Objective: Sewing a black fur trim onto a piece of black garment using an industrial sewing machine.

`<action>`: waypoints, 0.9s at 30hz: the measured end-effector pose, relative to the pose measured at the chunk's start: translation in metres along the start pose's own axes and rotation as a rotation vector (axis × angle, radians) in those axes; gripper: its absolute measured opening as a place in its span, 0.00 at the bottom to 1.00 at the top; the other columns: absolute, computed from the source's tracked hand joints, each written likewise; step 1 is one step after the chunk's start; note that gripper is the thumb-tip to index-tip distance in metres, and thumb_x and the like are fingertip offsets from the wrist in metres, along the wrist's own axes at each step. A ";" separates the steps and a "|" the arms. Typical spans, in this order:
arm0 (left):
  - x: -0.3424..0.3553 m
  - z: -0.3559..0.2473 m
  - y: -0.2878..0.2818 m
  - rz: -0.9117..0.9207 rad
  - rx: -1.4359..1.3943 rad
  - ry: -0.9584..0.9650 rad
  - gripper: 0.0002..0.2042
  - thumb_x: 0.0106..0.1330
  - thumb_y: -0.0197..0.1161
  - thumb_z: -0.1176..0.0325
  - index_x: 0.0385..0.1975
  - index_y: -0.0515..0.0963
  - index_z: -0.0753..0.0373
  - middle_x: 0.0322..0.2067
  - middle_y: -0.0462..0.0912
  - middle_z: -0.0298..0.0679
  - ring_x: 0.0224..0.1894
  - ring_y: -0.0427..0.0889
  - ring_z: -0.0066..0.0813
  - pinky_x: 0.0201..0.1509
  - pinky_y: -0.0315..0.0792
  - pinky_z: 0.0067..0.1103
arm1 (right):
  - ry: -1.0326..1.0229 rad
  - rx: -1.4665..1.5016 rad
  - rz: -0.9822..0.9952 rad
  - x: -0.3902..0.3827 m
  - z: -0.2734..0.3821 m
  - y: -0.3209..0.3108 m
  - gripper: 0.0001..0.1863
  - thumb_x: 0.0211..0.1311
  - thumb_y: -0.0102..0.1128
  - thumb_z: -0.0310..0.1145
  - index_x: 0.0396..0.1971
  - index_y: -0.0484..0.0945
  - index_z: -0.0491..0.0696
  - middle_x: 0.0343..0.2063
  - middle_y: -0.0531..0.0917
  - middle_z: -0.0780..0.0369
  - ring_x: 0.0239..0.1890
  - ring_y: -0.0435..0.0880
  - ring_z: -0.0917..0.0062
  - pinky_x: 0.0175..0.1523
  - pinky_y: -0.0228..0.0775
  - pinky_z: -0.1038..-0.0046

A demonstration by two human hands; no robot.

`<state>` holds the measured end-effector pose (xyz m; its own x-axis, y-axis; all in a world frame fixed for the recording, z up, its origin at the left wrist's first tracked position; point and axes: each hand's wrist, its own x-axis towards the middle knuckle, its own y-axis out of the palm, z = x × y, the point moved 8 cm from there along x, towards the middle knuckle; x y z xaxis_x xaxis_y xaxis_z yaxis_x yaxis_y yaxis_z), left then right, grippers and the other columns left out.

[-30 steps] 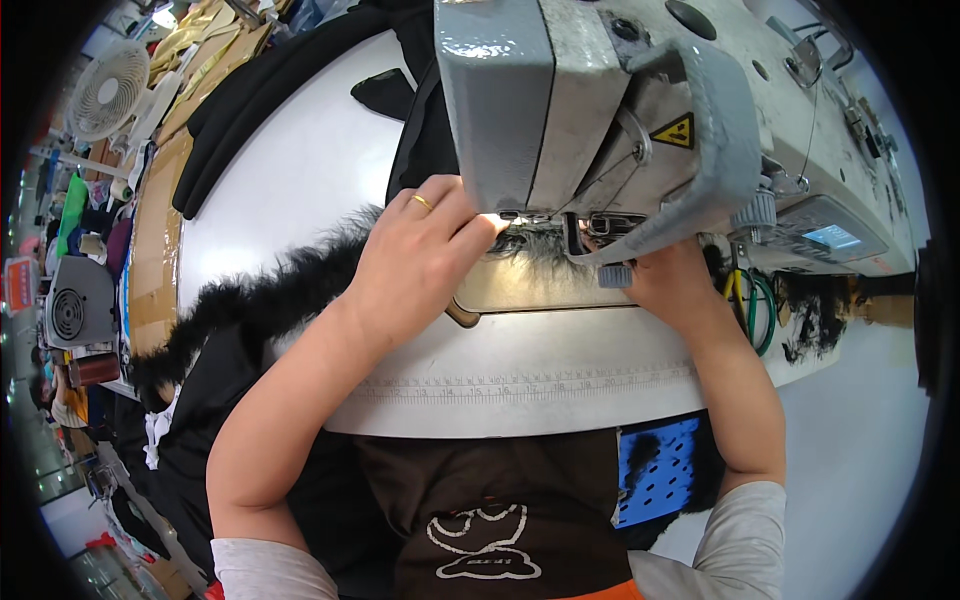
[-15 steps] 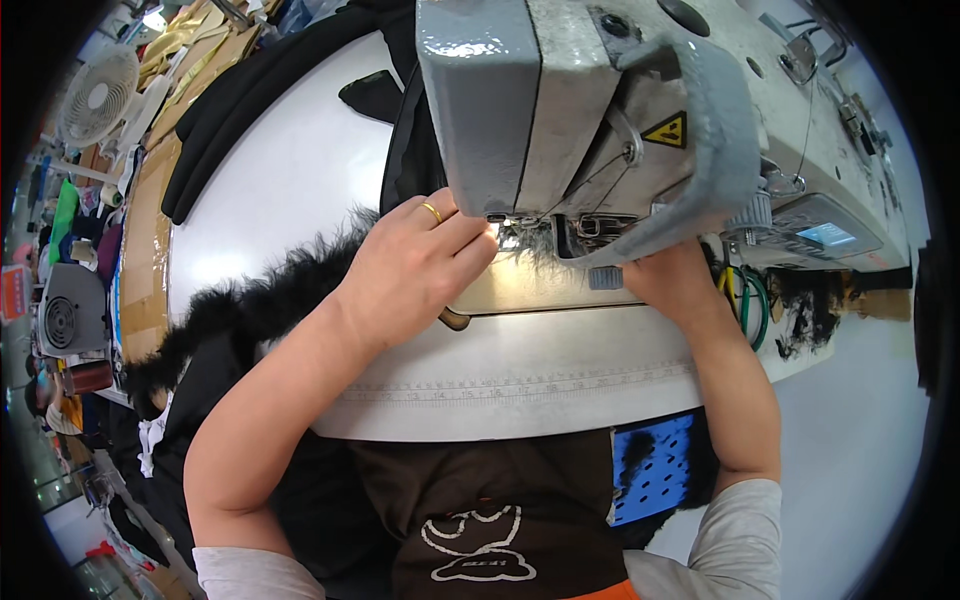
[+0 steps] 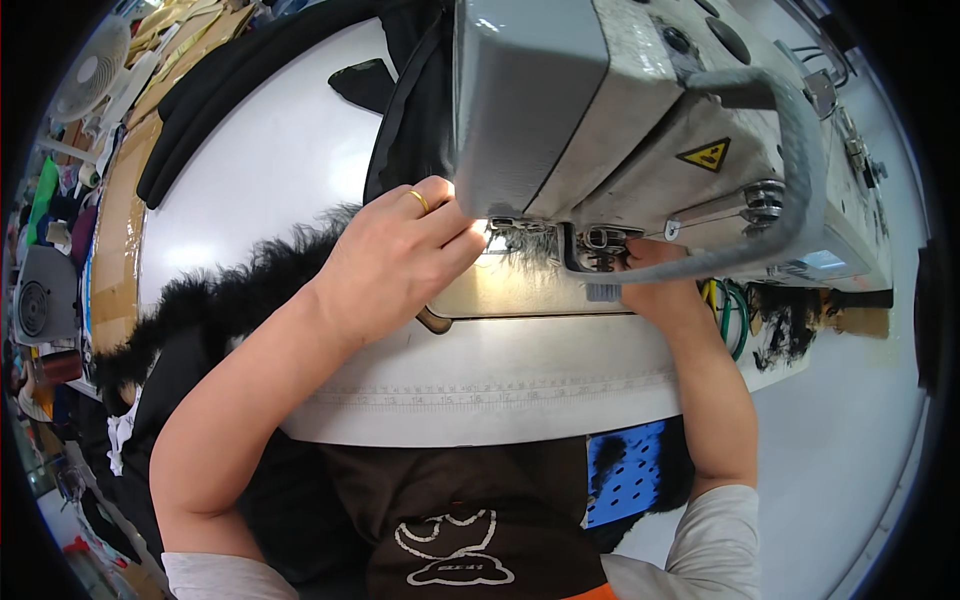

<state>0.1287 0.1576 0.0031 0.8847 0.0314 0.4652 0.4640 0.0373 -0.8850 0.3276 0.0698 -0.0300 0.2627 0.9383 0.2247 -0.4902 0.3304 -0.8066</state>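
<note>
A grey and white sewing machine (image 3: 530, 110) fills the upper middle, its lamp lighting the metal plate below. My left hand (image 3: 395, 250), with a ring on one finger, is closed at the left of the needle area. Its fingertips pinch black fluffy trim (image 3: 265, 265), which runs from the lower left under the hand, next to black cloth (image 3: 410, 130). Wisps of fluff show beneath the machine head. My right hand (image 3: 655, 285) reaches under the head behind the grey guard bar. Its bent fingers are at the metal presser parts (image 3: 605, 238); the fingertips are partly hidden.
The pale worktable (image 3: 400, 385) has a printed ruler along its near edge. A blue perforated pedal-like panel (image 3: 625, 475) lies below. Yellow and green cables (image 3: 735, 315) and loose black fluff (image 3: 785, 325) are at the right. A cardboard-covered surface (image 3: 120, 250) stands at the left.
The view has shifted, so the machine appears further right. My right hand's fingers now show up by the presser parts. My left hand stays beside the needle area.
</note>
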 end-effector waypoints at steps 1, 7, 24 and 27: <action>0.000 0.000 0.000 -0.006 0.024 0.005 0.08 0.54 0.63 0.73 0.34 0.77 0.61 0.37 0.76 0.35 0.49 0.78 0.31 0.48 0.78 0.23 | 0.072 0.007 0.027 -0.001 -0.010 0.006 0.09 0.59 0.69 0.31 0.27 0.80 0.42 0.26 0.85 0.52 0.29 0.85 0.63 0.35 0.76 0.66; 0.002 0.004 0.006 0.006 0.030 -0.004 0.08 0.53 0.64 0.74 0.32 0.76 0.60 0.36 0.76 0.34 0.48 0.78 0.31 0.47 0.78 0.22 | -0.271 -0.264 -0.023 -0.002 -0.004 0.005 0.16 0.64 0.66 0.43 0.44 0.85 0.48 0.36 0.89 0.58 0.41 0.86 0.57 0.47 0.79 0.59; -0.017 0.017 -0.002 -0.084 -0.090 -0.175 0.10 0.54 0.63 0.77 0.36 0.78 0.62 0.40 0.81 0.35 0.45 0.81 0.35 0.43 0.79 0.26 | -0.158 -0.316 -0.005 0.003 -0.010 0.005 0.20 0.67 0.65 0.47 0.48 0.85 0.47 0.43 0.87 0.51 0.45 0.85 0.51 0.48 0.78 0.55; -0.016 0.018 -0.005 -0.068 -0.095 -0.208 0.11 0.54 0.63 0.77 0.37 0.79 0.62 0.39 0.82 0.35 0.43 0.82 0.36 0.43 0.79 0.27 | 0.128 -0.292 0.145 0.003 -0.031 0.001 0.26 0.70 0.59 0.57 0.52 0.85 0.49 0.45 0.87 0.50 0.48 0.85 0.50 0.51 0.77 0.56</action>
<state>0.1112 0.1746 0.0006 0.8272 0.2375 0.5092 0.5335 -0.0478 -0.8444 0.3532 0.0702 -0.0470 0.3185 0.9471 0.0409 -0.2767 0.1341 -0.9515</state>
